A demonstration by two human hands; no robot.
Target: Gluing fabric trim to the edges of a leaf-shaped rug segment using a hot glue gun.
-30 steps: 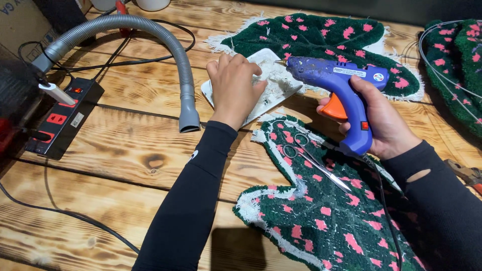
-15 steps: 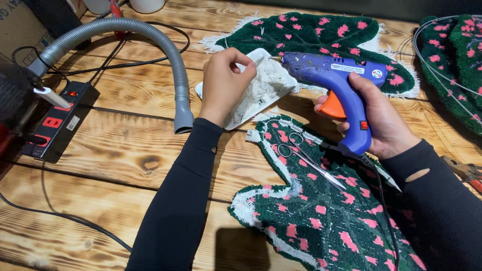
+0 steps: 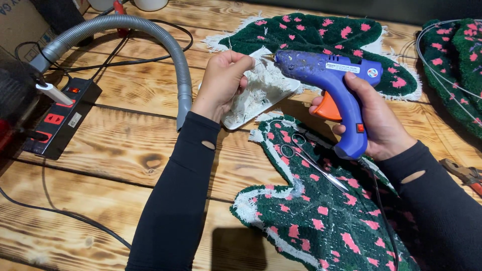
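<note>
Glue gun at the scrap piece

While the right hand gripped the blue glue gun by its handle, fingers wrapped tight and index near the orange trigger, the nozzle sat right by the left hand. Left fingers were pinched together on a white frayed scrap, lifted a bit off the worktop, w/ loose threads hanging. Step in hand looked like gluing the scrap's edge; the next move prob. calls for steady trigger pressure and keeping fingertips clear of the hot tip.

Materials: tufted leaf-shaped rug pieces, dark green pile w/ pink flecks and white fringe. One lay below the hands, another behind them, a third at the far right edge. Thin steel scissors rested on the near piece. Ribbed grey hose curved over the rough scorched-wood planks; black power strip at left, cords trailing.
</note>
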